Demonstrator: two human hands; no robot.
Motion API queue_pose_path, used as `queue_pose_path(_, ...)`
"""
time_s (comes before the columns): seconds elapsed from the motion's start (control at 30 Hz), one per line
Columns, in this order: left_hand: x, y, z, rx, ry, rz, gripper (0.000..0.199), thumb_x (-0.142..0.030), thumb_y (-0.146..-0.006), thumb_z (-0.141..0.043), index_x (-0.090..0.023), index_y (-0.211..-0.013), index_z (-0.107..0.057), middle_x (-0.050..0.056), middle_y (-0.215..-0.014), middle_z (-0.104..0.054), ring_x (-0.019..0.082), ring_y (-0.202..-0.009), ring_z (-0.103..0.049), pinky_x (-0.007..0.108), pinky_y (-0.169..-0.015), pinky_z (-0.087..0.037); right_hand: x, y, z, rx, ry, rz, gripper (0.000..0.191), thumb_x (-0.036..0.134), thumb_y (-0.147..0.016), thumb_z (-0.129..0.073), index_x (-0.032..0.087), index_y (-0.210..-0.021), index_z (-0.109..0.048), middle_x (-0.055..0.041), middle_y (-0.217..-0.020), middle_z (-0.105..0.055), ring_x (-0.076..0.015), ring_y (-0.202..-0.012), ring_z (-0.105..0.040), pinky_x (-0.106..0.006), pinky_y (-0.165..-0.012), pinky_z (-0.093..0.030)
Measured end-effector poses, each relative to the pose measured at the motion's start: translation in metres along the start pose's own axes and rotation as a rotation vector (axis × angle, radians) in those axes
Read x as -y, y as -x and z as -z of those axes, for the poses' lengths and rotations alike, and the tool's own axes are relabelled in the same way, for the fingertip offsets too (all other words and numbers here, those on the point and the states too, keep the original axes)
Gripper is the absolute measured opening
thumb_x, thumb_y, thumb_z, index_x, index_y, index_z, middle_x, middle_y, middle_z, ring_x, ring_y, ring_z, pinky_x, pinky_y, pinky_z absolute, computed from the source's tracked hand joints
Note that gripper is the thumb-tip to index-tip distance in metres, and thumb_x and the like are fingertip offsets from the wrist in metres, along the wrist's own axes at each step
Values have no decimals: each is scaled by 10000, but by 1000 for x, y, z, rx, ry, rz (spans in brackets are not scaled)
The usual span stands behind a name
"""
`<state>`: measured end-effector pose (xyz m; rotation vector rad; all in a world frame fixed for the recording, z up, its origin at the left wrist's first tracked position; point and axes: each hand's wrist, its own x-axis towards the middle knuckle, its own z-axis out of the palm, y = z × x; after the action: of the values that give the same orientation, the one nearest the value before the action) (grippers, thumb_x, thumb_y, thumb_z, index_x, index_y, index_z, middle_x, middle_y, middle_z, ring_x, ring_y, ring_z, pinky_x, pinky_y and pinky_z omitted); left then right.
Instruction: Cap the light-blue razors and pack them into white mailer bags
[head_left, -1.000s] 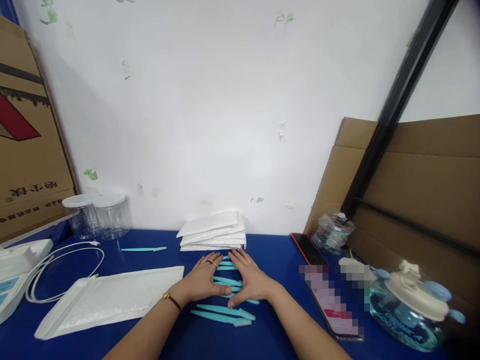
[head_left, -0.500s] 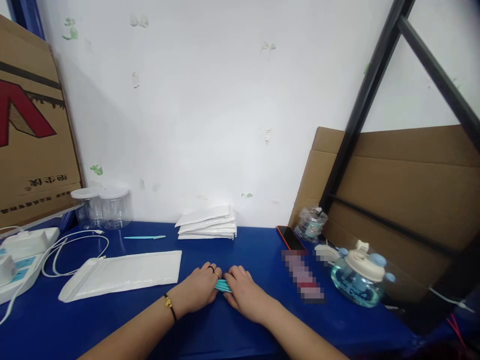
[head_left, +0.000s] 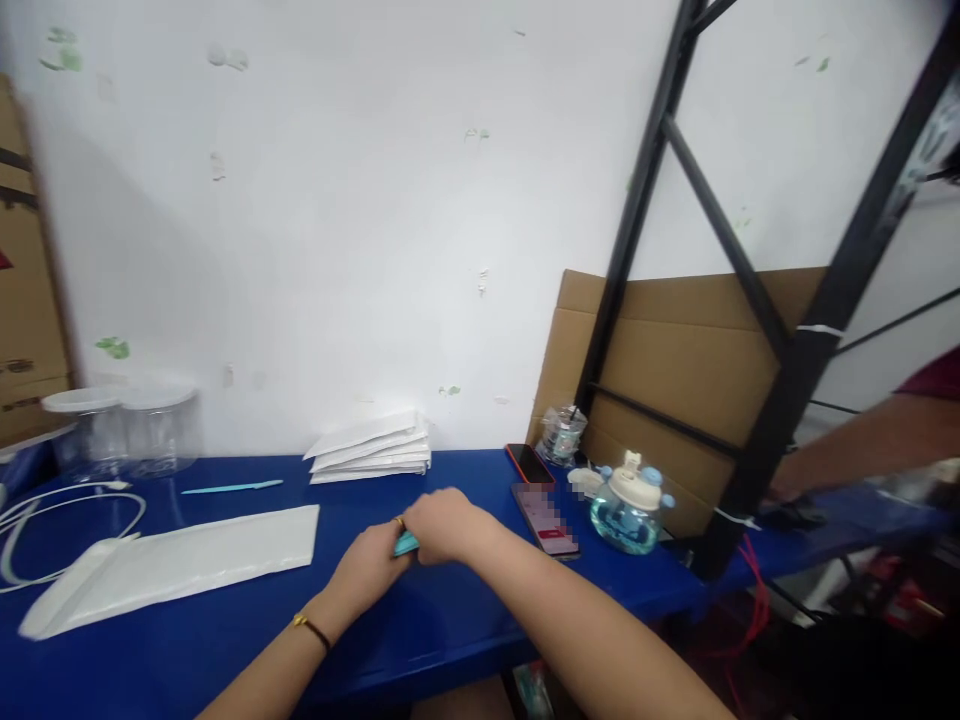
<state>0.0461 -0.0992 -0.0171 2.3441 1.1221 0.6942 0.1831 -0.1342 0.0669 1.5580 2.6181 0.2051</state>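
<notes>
My left hand (head_left: 371, 565) and my right hand (head_left: 444, 525) meet just above the blue tabletop, both closed around a small bundle of turquoise sticks (head_left: 406, 543). Only a short stretch of the bundle shows between them; its ends are hidden by my fingers. To the left lies a white padded envelope (head_left: 195, 558), flat on the table. Behind it rests a single slim light-blue stick (head_left: 232, 488), shaped like an eyebrow razor. Beyond my hands, a stack of white padded envelopes (head_left: 371, 447) sits against the wall.
Two clear lidded jars (head_left: 161, 435) and a white cable (head_left: 22, 515) are at the left. On the right are two phones (head_left: 531, 465), a water bottle (head_left: 630, 515), a wrapped jar (head_left: 561, 435) and a black metal frame (head_left: 780, 440). Past it, another person's arm (head_left: 877, 445) reaches in.
The view has swung right, bringing the other person's arm into sight. My right hand has turned and shifted over the bundle, covering more of it. Both hands still grip it.
</notes>
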Motion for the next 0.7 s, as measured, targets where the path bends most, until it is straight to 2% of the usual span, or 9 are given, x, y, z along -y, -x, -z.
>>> queue_pose_path(0.1,-3,-6,-5,-198,285,55,252,-385,-786,-463,-189,-892,-582,59,-889,-673,263,-842,-602,327,-737,-442,-3,12,46,-243,-167,61,520,334,-615,-728,222,-1102,-582,-60,-1019,-654,-238,-863,-619,-319,-715,-478)
queue_pose_path(0.17,-3,-6,-12,-263,401,116,337,-481,-770,-467,-176,-843,-592,59,-798,-665,281,-796,-594,344,-709,-449,2,17,55,-452,-384,67,721,478,-670,-689,251,-1298,-416,-63,-1210,-554,-220,-999,-566,-301,-781,-456)
queue_pose_path(0.23,-3,-4,-22,-255,474,148,328,-490,-724,-519,-178,-782,-598,55,-720,-652,286,-751,-590,347,-681,-452,10,15,46,-537,-511,40,551,498,-775,-592,241,-1247,-473,-58,-1176,-569,-205,-1005,-555,-295,-804,-438)
queue_pose_path(0.3,-4,0,-30,-239,553,100,257,-429,-666,-592,-190,-761,-596,52,-743,-657,266,-743,-585,329,-672,-453,19,9,25,-470,-549,51,283,388,-897,-451,188,-954,-642,-57,-953,-649,-190,-906,-584,-296,-805,-426)
queue_pose_path(0.37,-7,3,-33,-219,599,110,187,-368,-654,-614,-190,-701,-578,39,-690,-630,222,-679,-562,297,-618,-436,21,4,6,-462,-659,-9,355,355,-918,-401,151,-791,-663,-78,-828,-656,-200,-826,-599,-321,-797,-430)
queue_pose_path(0.43,-10,7,-30,-208,660,145,197,-361,-693,-599,-182,-633,-546,9,-588,-556,158,-565,-499,267,-554,-402,16,3,-8,-488,-951,41,323,412,-891,-449,169,-937,-657,-89,-900,-663,-217,-878,-607,-345,-830,-437)
queue_pose_path(0.5,-14,13,-25,-194,804,228,244,-381,-709,-616,-179,-613,-517,-39,-495,-445,102,-458,-398,237,-482,-356,7,6,-17,-479,-1329,154,565,484,-776,-605,223,-1260,-478,-119,-1152,-598,-254,-1053,-563,-379,-889,-432)
queue_pose_path(0.6,-20,26,-19,210,991,333,214,-305,-667,-682,-186,-585,-525,-89,-418,-329,72,-370,-280,219,-409,-326,7,16,-26,-235,-1656,294,879,534,-596,-745,268,-1347,-375,-129,-1268,-533,-303,-1182,-479,-448,-960,-380)
queue_pose_path(0.7,-21,42,-16,339,956,375,198,-306,-743,-561,-188,-598,-628,-57,-447,-351,129,-412,-397,232,-395,-375,27,30,-35,61,-1735,375,543,527,-571,-753,210,-1002,-661,-126,-1068,-651,-336,-1097,-541,-495,-979,-349)
